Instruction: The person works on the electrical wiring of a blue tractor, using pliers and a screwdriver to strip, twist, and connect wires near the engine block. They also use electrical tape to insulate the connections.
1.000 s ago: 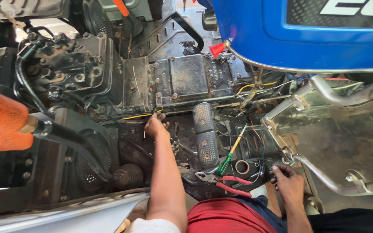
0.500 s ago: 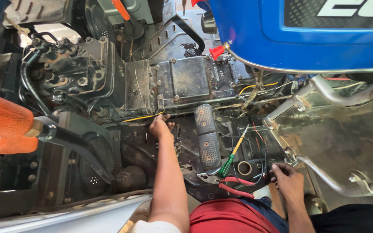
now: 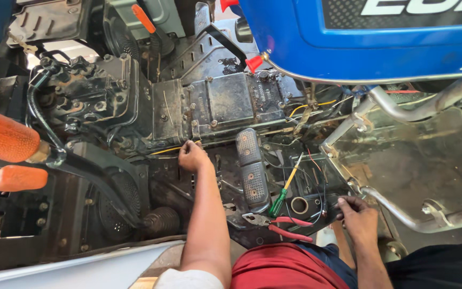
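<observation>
I look down into the greasy black underside of a blue tractor. My left hand (image 3: 192,157) reaches forward and pinches a thin yellow wire (image 3: 166,150) that runs along the lower edge of the dark gearbox housing (image 3: 225,104). My right hand (image 3: 355,215) rests low at the right, fingers curled on thin black wires (image 3: 322,206) beside the metal footplate (image 3: 413,160). Between the hands stand two ribbed grey pedals (image 3: 251,166).
A green-handled screwdriver (image 3: 285,187) and red-handled pliers (image 3: 276,223) lie on the floor plate beside a small ring (image 3: 299,205). Orange lever knobs (image 3: 4,139) stick in from the left. The blue body panel (image 3: 359,37) overhangs at the top right.
The view has shifted slightly. My left hand stays on the yellow wire at the housing edge; my right hand stays by the wires near the footplate.
</observation>
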